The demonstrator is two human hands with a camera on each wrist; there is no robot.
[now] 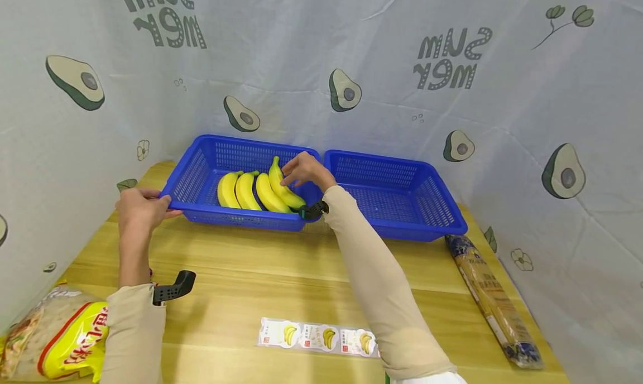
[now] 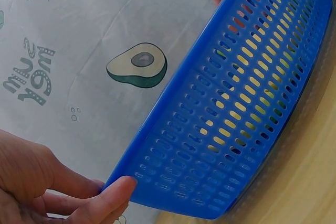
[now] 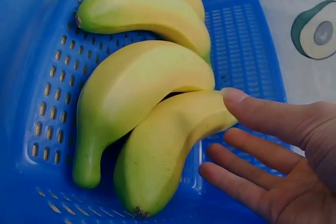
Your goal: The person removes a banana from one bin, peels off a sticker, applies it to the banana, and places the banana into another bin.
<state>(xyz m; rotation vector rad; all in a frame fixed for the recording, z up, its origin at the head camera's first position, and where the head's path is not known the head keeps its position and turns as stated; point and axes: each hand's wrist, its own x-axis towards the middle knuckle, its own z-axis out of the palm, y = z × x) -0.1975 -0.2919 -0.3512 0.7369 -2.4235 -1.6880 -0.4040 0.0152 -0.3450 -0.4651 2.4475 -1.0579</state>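
Note:
My left hand (image 1: 143, 210) grips the front left corner of a blue plastic basket (image 1: 236, 217), thumb and fingers pinching its rim (image 2: 124, 167). Several yellow bananas lie side by side inside, toward the basket's right part. Over that right end is my right hand (image 1: 307, 169), its fingers spread and fairly straight. The right wrist view puts its thumb (image 3: 236, 98) right at the tip of the endmost banana (image 3: 160, 148), while the other fingers stay beside it, below the thumb. This banana leans against a second banana (image 3: 131, 90); both are greenish at one end.
A second blue basket (image 1: 402, 228) stands right beside the first. A long packet of noodles (image 1: 494, 300) lies at the right table edge, a yellow-and-clear food bag (image 1: 65, 334) at the front left. Banana-picture labels (image 1: 317, 337) lie near the front. Printed curtains (image 1: 296, 54) enclose the table.

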